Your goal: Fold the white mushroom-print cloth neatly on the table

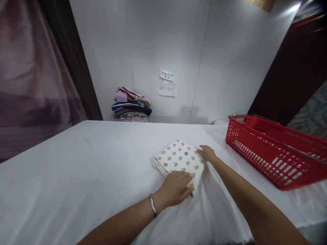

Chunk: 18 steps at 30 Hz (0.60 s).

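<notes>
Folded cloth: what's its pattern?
The cloth is white with grey shapes and a few coloured ones, clearest in the head view.

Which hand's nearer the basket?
Right. The right hand, at the edge of the folded cloth, is left of the basket; the left hand is farther left, on the cloth's near side.

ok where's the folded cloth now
Just right of centre in the head view, the folded cloth lies on the white sheet, left hand on its near edge.

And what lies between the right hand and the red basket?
In the head view, just white sheet shows between the right hand and red basket.
</notes>
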Each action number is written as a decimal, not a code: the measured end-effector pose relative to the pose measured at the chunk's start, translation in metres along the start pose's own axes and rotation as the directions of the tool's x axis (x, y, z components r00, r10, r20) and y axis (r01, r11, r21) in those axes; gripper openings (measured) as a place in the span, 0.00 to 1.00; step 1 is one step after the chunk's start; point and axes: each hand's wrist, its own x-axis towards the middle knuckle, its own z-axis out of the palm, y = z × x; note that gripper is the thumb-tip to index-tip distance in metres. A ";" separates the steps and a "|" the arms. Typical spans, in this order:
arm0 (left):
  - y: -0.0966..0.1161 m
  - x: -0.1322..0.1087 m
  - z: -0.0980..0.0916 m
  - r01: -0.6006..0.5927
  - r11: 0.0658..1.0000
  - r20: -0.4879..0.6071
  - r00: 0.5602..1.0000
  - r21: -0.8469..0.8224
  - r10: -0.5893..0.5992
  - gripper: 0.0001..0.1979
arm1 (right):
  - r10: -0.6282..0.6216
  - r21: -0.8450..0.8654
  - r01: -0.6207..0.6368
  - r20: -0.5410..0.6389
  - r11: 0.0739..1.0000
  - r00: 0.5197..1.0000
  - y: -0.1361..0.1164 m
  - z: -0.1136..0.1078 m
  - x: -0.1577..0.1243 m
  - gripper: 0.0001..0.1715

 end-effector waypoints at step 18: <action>-0.112 0.018 0.032 0.573 0.802 -0.021 0.816 0.171 -0.578 0.31 | -0.367 -0.302 0.411 0.193 0.860 0.910 -0.057 0.052 -0.053 0.34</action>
